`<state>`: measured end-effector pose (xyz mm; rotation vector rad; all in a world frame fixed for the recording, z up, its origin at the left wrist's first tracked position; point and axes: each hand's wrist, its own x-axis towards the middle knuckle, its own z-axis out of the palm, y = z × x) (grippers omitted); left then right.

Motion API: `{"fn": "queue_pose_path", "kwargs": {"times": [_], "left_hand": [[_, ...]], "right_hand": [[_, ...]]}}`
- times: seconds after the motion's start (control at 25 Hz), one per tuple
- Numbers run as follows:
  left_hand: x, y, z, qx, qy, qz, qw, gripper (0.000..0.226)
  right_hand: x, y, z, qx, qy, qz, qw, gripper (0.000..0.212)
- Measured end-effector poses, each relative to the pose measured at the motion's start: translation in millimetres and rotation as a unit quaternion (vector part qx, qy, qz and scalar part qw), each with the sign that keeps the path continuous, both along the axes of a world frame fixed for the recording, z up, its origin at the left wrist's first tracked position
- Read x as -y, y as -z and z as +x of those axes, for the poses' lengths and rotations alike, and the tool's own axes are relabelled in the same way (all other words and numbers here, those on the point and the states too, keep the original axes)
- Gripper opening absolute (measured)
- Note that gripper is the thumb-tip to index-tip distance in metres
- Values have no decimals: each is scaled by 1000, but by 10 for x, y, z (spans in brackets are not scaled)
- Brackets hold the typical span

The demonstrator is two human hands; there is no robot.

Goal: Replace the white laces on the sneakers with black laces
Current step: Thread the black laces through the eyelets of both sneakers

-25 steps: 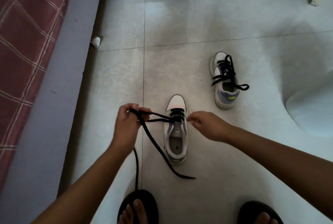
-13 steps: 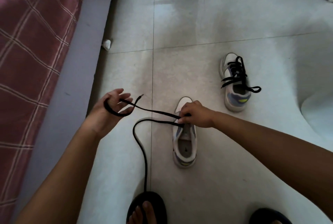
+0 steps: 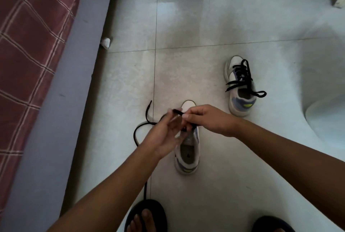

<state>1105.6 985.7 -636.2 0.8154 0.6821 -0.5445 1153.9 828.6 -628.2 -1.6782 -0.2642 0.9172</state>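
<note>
Near sneaker [image 3: 187, 154] lying on the tile floor [image 3: 214, 26], toe pointing away from us, long axis running near to far, our right hand [image 3: 209, 119] pinching the flat black lace [image 3: 141, 129], left hand [image 3: 166, 134] blurring, grip unclear, 2nd sneaker [image 3: 240, 90] sitting laced beyond.

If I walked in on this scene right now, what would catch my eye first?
Probably the two hands meeting over the near sneaker on the pale tiled floor: the right hand pinches a black lace at the shoe's front, with the blurred left hand close beside it. The lace's loose end loops across the tile to the left. Farther right, the other sneaker already wears black laces.
</note>
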Motion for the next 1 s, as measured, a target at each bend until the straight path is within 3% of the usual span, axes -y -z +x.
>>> {"fn": "queue_pose_path", "kwargs": {"times": [0.08, 0.16, 0.32, 0.6, 0.72, 0.8, 0.84, 0.92, 1.0], "left_hand": [[-152, 23, 122, 34, -110, -63, 991, 30], [-327, 10, 251, 48, -162, -40, 985, 27], [-692, -35, 390, 32, -239, 30, 970, 22], [-973, -191, 449, 71, -290, 29, 954, 34], [-626, -245, 388, 59, -242, 71, 966, 30], [-294, -256, 280, 51, -184, 98, 977, 25], [-121, -246, 206, 51, -143, 123, 981, 22], [192, -234, 32, 66, -31, 196, 978, 18], [420, -249, -116, 92, 58, 246, 963, 21]], "right_hand": [[226, 56, -56, 4, 3, -22, 1000, 20], [476, 132, -89, 7, 1, -61, 998, 20], [916, 295, -125, 9, -7, -140, 990, 21], [1216, 595, -201, -73, -29, -237, 968, 16], [1041, 529, -180, 8, -44, -271, 962, 27], [785, 389, -108, 97, 25, -239, 966, 29], [636, 290, -68, 87, 69, -192, 975, 28], [336, 86, -24, -29, 120, -41, 992, 35], [136, -18, -59, -78, 135, 52, 986, 32]]}}
